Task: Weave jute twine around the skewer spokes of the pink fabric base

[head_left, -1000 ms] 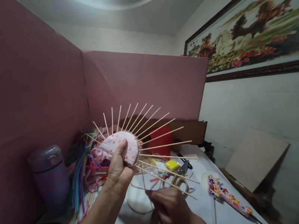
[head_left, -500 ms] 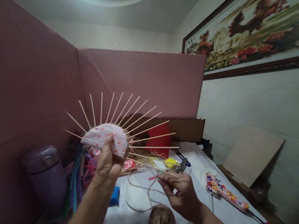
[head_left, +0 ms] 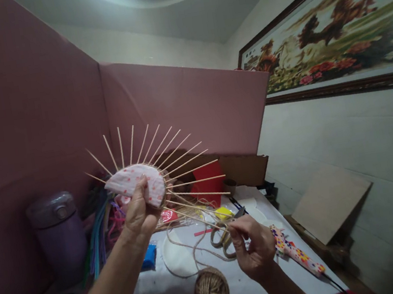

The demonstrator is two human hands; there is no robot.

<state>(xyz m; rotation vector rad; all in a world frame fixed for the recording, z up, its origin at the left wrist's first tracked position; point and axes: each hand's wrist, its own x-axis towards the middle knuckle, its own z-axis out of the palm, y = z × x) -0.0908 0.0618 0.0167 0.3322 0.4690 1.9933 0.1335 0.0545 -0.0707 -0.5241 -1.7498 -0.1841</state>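
Note:
My left hand (head_left: 140, 205) grips a half-round piece covered in white cloth with red spots (head_left: 133, 182), thumb pressed on its front. Thin wooden sticks (head_left: 179, 144) fan out from its curved edge. My right hand (head_left: 255, 247) is closed, its fingertips pinched at the outer end of the lowest wooden stick (head_left: 196, 218). Jute twine (head_left: 180, 243) loops across the table from a ball of twine (head_left: 211, 291) up towards the half-round piece. Behind the right fingers lie scissors (head_left: 216, 238) with dull gold handles, partly hidden.
A floral glue gun (head_left: 297, 252) with a cord lies on the right. A purple lidded container (head_left: 59, 233) stands at left beside coloured pipe cleaners (head_left: 99, 237). A blue packet (head_left: 149, 258), white discs (head_left: 178, 254) and a yellow packet (head_left: 224, 213) are on the table.
My right hand has slid right and outward along the lowest stick to its end, uncovering the scissor handles. My left hand holds the half-round piece almost unmoved.

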